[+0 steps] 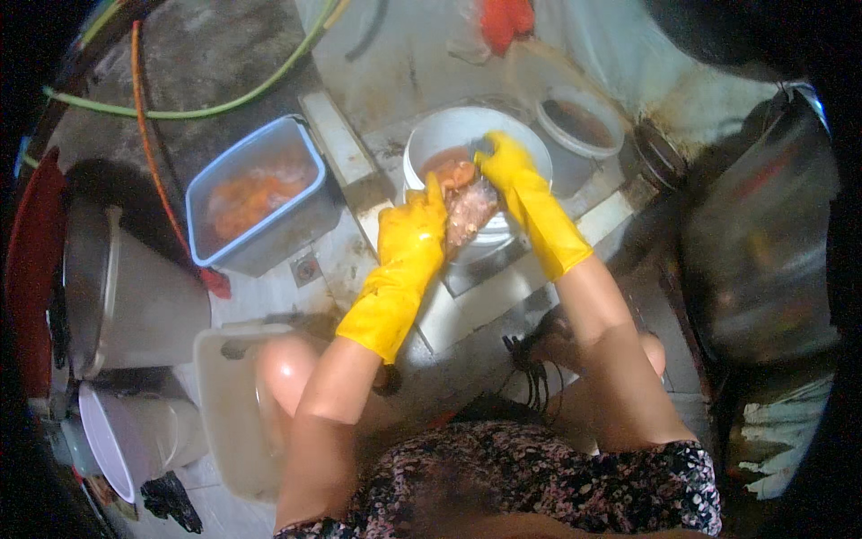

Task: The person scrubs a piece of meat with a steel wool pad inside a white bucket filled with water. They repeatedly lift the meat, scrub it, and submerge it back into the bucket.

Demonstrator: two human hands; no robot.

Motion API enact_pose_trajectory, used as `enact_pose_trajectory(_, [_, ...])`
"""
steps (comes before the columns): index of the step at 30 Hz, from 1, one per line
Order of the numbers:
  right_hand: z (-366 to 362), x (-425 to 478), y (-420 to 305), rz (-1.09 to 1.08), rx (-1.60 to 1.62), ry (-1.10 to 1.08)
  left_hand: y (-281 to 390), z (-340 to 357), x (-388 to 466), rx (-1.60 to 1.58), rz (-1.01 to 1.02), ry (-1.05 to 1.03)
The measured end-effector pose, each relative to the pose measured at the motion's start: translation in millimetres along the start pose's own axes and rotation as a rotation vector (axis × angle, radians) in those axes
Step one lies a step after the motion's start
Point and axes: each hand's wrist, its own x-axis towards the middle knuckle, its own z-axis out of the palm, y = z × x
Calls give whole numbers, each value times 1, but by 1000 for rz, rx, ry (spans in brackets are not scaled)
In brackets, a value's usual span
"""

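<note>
My left hand, in a yellow rubber glove, grips the near side of what looks like a wet clear plastic bag with pinkish contents. The bag hangs over the near rim of a white bucket. Orange-pink pieces, possibly meat or seafood, are at the bag's upper end, above reddish liquid in the bucket. My right hand, also gloved in yellow, is curled over the bucket's right side. Its fingertips pinch something greyish, seemingly the bag's edge; the exact hold is partly hidden.
A blue-rimmed tub with orange contents and cloudy water stands left. Behind the bucket's right side is a smaller round container. A green hose and an orange hose cross the upper left. A low tiled ledge runs before me.
</note>
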Motion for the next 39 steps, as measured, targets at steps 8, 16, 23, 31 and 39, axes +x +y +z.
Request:
enact_pose_trajectory(8, [-10, -20, -55, -62, 60, -348, -3, -13, -3, -143, -50, 5])
enact_pose_trajectory(16, [20, 50, 44, 148, -172, -203, -12, -16, -9, -496, -43, 62])
enact_pose_trajectory(23, [56, 34, 84, 216, -420, -445, -25, -10, -6, -1295, -250, -63])
enact_pose_trajectory(31, [13, 49, 57, -133, 410, -220, -29, 1, 7, -1632, -511, -145])
enact_pose_trajectory(39, [30, 20, -56, -382, 301, -360, -47, 15, 6, -1365, -361, -160])
